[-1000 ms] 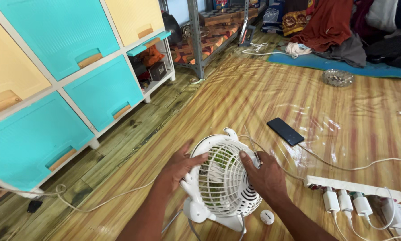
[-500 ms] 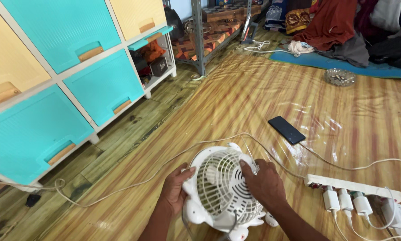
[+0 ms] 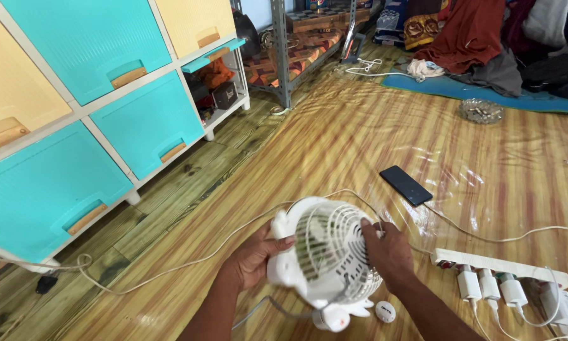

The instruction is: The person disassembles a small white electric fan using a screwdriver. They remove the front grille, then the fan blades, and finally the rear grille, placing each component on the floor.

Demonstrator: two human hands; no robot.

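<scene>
Fan (image 3: 328, 252), small and white, sits tilted between your hands: left hand (image 3: 257, 255) fingers wrapped on its rim, right hand (image 3: 388, 251) fingers curled over the grille. Power strip (image 3: 502, 265) lies just right, phone (image 3: 405, 185) beyond; bare floor (image 3: 334, 139) ahead.

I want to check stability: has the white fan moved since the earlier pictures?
Yes. The white fan has been lifted and turned; its base, earlier beside the small white disc, now hangs above the floor.

Black phone (image 3: 405, 185), screen dark, on the floor; possibly packages on the far shelf (image 3: 313, 5)
</scene>
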